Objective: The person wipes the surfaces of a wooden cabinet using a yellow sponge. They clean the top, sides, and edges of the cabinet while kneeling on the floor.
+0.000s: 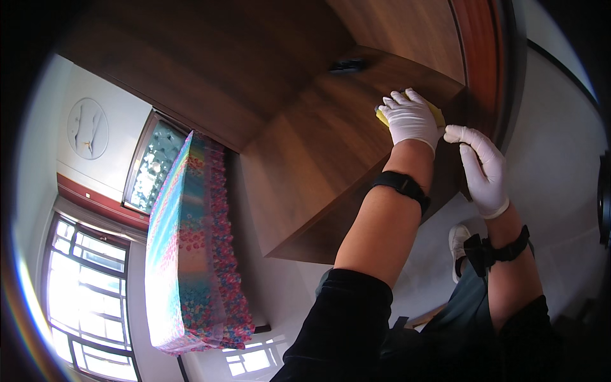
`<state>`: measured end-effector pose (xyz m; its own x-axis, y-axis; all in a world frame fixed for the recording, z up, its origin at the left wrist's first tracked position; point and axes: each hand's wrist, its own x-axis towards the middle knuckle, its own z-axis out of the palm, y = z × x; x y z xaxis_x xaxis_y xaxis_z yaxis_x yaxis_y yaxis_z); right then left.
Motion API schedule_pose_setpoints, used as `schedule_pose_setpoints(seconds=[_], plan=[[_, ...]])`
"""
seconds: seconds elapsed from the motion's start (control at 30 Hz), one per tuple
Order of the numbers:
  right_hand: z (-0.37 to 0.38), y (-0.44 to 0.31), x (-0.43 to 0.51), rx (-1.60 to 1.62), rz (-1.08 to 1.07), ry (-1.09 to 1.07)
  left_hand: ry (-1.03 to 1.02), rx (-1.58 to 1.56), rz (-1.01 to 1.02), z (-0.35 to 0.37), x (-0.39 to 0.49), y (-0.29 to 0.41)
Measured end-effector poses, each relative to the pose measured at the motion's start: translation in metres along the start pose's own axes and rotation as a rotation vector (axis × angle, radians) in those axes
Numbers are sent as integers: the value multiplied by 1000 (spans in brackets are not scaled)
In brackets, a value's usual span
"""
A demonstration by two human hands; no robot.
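My left hand, in a white glove, lies over a yellow cleaning pad or cloth with a dark edge. It presses this flat on a brown wood-grain surface, near the surface's right end. Most of the yellow piece is hidden under the palm. My right hand, gloved too, hangs just right of the left, fingers bent and thumb apart, with nothing visible in it. Its fingertips come close to the left hand's thumb side. A blurred black object sits farther back on the wood.
Tall wooden panels rise behind the surface, and a reddish wooden edge stands at right. A bed with a floral cover and tufted headboard is at left, near a barred window. My shoe is on the pale floor.
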<state>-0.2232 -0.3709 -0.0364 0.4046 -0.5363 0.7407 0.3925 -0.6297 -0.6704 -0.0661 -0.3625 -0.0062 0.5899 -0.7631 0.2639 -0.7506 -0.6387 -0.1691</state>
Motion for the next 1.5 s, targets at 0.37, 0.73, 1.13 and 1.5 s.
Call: schedule_pose_setpoints(seconds=[0.37, 0.73, 1.13, 1.5], plan=[[16, 14, 8, -41, -9, 37, 16, -52, 107, -7, -31, -33], [11, 16, 3, -40, -32, -2, -17, -56, 32, -22, -156, -188], [15, 14, 2, -70, -94, -32, -45, -36, -76, -25, -249, -305], [12, 12, 0, -86, -102, -58, -175, -129, -179, -18, -241, -317]])
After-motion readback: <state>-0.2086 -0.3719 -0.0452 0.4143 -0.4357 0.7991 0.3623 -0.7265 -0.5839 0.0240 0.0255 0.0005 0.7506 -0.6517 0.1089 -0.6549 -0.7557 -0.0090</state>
